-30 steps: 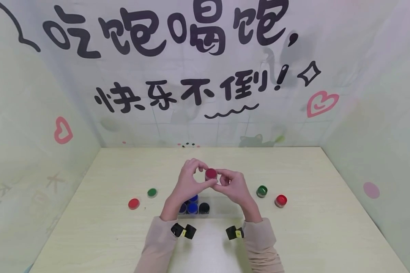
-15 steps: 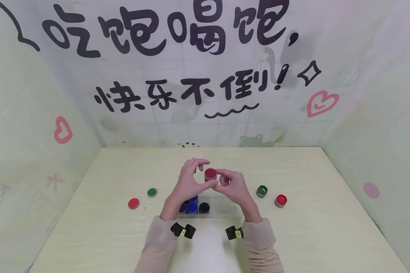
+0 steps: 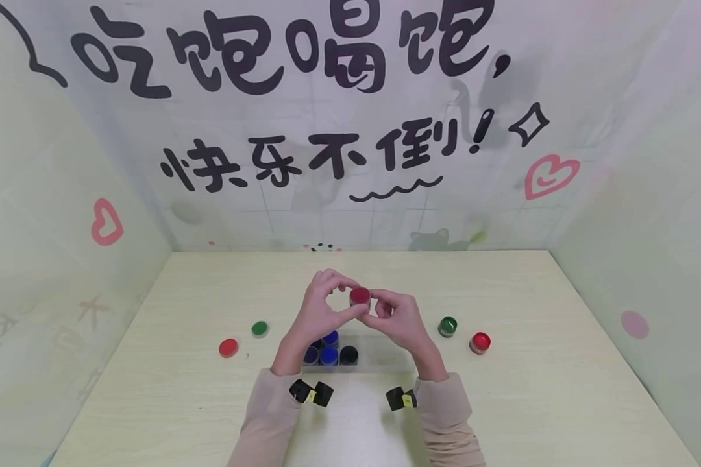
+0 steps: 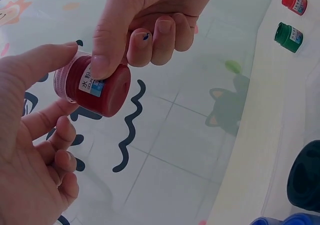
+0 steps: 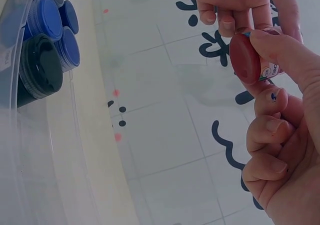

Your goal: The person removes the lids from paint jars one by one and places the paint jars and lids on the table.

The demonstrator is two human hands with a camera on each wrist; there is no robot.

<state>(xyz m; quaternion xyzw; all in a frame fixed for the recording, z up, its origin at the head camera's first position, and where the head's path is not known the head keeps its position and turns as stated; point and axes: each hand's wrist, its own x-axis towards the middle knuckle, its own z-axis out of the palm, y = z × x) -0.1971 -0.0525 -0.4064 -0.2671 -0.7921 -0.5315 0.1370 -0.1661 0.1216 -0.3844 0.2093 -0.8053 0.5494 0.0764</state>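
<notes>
A small paint jar (image 3: pixel 360 297) with dark red paint and a dark red-topped lid is held up above the table in the head view. My left hand (image 3: pixel 317 316) has its thumb and index finger on opposite sides of the ribbed lid (image 4: pixel 64 77); its other fingers are loosely bent. Thumb and index finger of my right hand (image 3: pixel 403 322) pinch the jar's body, the thumb lying across the white label (image 4: pixel 89 82). The right hand's remaining fingers are curled below the jar (image 5: pixel 246 60) in the right wrist view.
Beneath the hands stands a clear plastic box (image 3: pixel 388 369) with several blue jars (image 3: pixel 330 356) and a dark jar (image 3: pixel 348 355). A lidless green jar (image 3: pixel 448 327) and red jar (image 3: pixel 480 343) stand right. A red lid (image 3: pixel 228 348) and green lid (image 3: pixel 259 329) lie left.
Half a second ago my left index finger was raised off the lid; now it touches the lid again. The right hand and the jar have hardly moved.
</notes>
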